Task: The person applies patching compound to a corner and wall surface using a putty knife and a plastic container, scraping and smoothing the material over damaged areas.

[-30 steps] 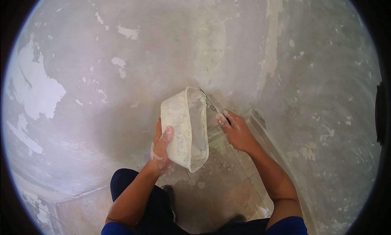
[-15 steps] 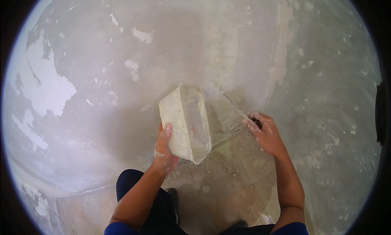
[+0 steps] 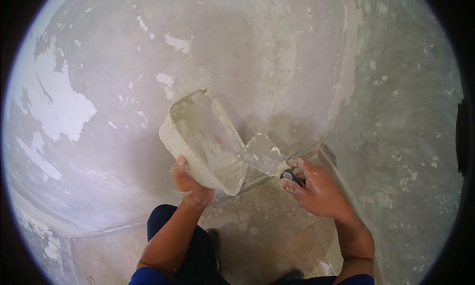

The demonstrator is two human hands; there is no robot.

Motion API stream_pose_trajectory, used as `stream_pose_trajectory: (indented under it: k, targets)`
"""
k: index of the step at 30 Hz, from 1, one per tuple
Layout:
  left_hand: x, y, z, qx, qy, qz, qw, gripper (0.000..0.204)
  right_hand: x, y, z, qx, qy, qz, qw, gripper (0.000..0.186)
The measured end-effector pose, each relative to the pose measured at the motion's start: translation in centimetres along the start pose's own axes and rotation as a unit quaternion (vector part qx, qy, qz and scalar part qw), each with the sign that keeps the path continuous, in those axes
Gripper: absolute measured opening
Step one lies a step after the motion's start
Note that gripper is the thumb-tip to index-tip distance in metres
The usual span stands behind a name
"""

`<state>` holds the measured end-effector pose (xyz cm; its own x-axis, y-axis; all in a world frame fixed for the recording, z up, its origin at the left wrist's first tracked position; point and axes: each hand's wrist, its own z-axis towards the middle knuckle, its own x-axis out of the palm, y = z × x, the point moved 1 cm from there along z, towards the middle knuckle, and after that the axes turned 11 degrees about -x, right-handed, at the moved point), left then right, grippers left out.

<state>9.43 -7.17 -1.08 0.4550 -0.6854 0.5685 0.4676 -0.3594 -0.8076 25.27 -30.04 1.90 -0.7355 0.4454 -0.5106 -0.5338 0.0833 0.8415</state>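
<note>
My left hand [image 3: 192,183] grips a pale rectangular plastic tub [image 3: 185,149] by its side and underside, tilted so that its inside shows. Putty-like residue smears the tub's inner walls and rim. In my right hand [image 3: 312,186] is a putty knife [image 3: 262,154], its dark handle wrapped by my fingers. The wide flat blade points left, flecked with pale paste, and its corner meets or overlaps the tub's right rim. Whether it touches the rim I cannot tell. Pale dust coats fingers of both hands.
Ahead stands a grey plastered wall [image 3: 208,52] with white bare patches. It meets another greenish-grey wall [image 3: 405,136] in a corner at the right. Below lies a tiled floor [image 3: 277,230] spotted with debris, where my dark shoes [image 3: 213,240] stand.
My right hand has come down with the putty knife, whose blade now turns flat toward the tub's rim. The tub has shifted left and tipped, showing more of its inside.
</note>
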Motion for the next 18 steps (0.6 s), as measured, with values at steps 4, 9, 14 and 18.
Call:
stream_pose_trajectory:
  k: [4, 9, 14, 18]
  targets:
    - [-0.1, -0.5, -0.1, -0.011, -0.015, -0.019, 1.0, 0.081, 2.1, -0.8, 0.3, -0.049, -0.058, 0.041, 0.996, 0.031]
    - [-0.5, -0.2, -0.1, -0.05, 0.025, 0.003, 0.998, 0.08, 4.1, -0.8, 0.7, -0.06, -0.099, 0.071, 0.991, 0.03]
    - [-1.4, 2.0, -0.6, -0.102, 0.025, 0.024, 0.994, 0.074, 3.6, -0.8, 1.5, -0.062, -0.145, 0.05, 0.986, 0.031]
    - [-1.0, 2.9, -0.6, -0.172, 0.07, 0.016, 0.983, 0.074, 3.0, -1.2, 2.1, -0.056, -0.177, 0.048, 0.981, 0.031]
